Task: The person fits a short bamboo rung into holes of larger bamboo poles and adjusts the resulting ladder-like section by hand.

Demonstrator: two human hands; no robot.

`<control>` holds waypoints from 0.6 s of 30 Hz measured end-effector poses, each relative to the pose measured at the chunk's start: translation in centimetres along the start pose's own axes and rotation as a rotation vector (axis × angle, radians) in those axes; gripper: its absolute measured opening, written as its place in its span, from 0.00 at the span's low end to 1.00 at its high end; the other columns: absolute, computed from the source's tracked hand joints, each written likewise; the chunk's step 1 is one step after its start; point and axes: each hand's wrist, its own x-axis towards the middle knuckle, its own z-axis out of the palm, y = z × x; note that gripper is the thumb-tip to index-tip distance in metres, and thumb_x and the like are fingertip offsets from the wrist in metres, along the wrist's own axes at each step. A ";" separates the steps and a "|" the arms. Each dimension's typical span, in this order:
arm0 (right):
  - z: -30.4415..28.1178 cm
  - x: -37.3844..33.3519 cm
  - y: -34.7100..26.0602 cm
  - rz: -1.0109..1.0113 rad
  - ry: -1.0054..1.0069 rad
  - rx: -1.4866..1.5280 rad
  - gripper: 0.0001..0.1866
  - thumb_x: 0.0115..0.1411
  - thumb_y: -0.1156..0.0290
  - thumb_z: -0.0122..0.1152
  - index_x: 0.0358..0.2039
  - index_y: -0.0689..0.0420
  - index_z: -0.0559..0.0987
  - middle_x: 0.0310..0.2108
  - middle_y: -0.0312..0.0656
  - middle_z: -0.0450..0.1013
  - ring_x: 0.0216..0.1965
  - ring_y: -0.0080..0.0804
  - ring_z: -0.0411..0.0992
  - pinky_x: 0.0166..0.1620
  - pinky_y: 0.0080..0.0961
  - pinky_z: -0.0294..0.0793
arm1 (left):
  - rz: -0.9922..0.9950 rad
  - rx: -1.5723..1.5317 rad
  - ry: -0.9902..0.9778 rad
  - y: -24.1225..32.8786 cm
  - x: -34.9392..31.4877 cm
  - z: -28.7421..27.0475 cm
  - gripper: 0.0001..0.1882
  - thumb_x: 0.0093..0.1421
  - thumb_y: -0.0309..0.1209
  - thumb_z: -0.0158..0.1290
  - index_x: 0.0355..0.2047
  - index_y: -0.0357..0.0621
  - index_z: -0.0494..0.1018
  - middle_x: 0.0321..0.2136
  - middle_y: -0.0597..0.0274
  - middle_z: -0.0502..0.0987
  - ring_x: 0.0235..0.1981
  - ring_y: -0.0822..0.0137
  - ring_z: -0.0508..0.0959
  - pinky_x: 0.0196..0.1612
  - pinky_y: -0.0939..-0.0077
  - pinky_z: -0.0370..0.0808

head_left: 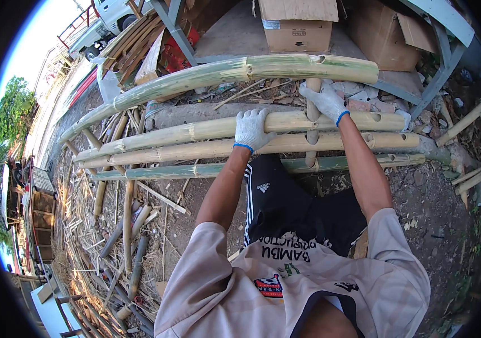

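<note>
Four long bamboo poles lie side by side in front of me, joined by short bamboo crosspieces into a frame. My left hand [251,129], in a white knit glove with a blue cuff, is closed over the second bamboo pole [189,132]. To its right, my gloved right hand [327,101] grips the upper part of a bamboo crosspiece [312,110], just below the greenish far bamboo pole [206,73]. This crosspiece passes through the two middle poles down to the green near pole [195,170]. Round holes show near the poles' right ends.
Cardboard boxes [298,34] stand beyond the frame, by a blue-grey metal stand [443,73]. Loose bamboo lengths [130,242] and split strips litter the ground at left. Rubble [364,96] lies behind the poles. More poles [471,115] rest at right. A vehicle [113,14] is parked far left.
</note>
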 end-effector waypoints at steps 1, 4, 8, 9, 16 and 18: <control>-0.1 0.0 0.0 0.005 -0.001 -0.001 0.41 0.58 0.47 0.66 0.60 0.67 0.71 0.52 0.54 0.76 0.54 0.45 0.75 0.57 0.36 0.72 | 0.001 -0.004 -0.004 0.0 0.1 0.1 0.40 0.47 0.51 0.68 0.59 0.52 0.71 0.51 0.51 0.76 0.56 0.50 0.74 0.62 0.49 0.62; -0.1 -0.1 -0.7 0.029 0.022 -0.057 0.38 0.58 0.49 0.67 0.58 0.68 0.72 0.50 0.53 0.77 0.51 0.43 0.76 0.56 0.36 0.73 | 0.026 -0.003 0.056 -0.4 0.1 0.4 0.39 0.46 0.50 0.68 0.58 0.52 0.71 0.50 0.52 0.77 0.55 0.51 0.74 0.61 0.50 0.62; 1.1 -0.5 -1.8 0.074 0.009 0.026 0.35 0.59 0.49 0.68 0.55 0.67 0.75 0.44 0.48 0.79 0.46 0.37 0.77 0.52 0.34 0.74 | -0.013 -0.029 0.051 -0.9 -0.7 -0.5 0.38 0.46 0.49 0.68 0.56 0.51 0.72 0.50 0.52 0.77 0.55 0.50 0.74 0.61 0.50 0.63; 1.3 -0.4 -1.5 0.085 0.049 0.037 0.34 0.59 0.49 0.68 0.53 0.66 0.76 0.42 0.46 0.79 0.44 0.35 0.77 0.51 0.33 0.74 | -0.025 -0.043 0.033 -0.5 -0.8 -0.9 0.38 0.46 0.49 0.68 0.56 0.52 0.71 0.52 0.52 0.76 0.56 0.49 0.73 0.62 0.48 0.62; 1.4 -0.4 2.1 0.042 0.175 0.189 0.29 0.56 0.52 0.73 0.46 0.64 0.78 0.37 0.41 0.77 0.35 0.27 0.75 0.41 0.29 0.75 | -0.030 -0.029 0.152 0.6 -1.4 0.4 0.37 0.44 0.50 0.68 0.53 0.50 0.73 0.46 0.55 0.77 0.54 0.53 0.74 0.61 0.51 0.61; 2.2 -0.8 1.0 0.020 0.143 0.239 0.27 0.56 0.54 0.73 0.45 0.63 0.78 0.35 0.40 0.76 0.34 0.27 0.74 0.39 0.28 0.75 | -0.023 -0.004 0.166 0.2 -2.1 0.4 0.37 0.44 0.51 0.68 0.52 0.50 0.73 0.45 0.56 0.77 0.52 0.54 0.74 0.60 0.51 0.62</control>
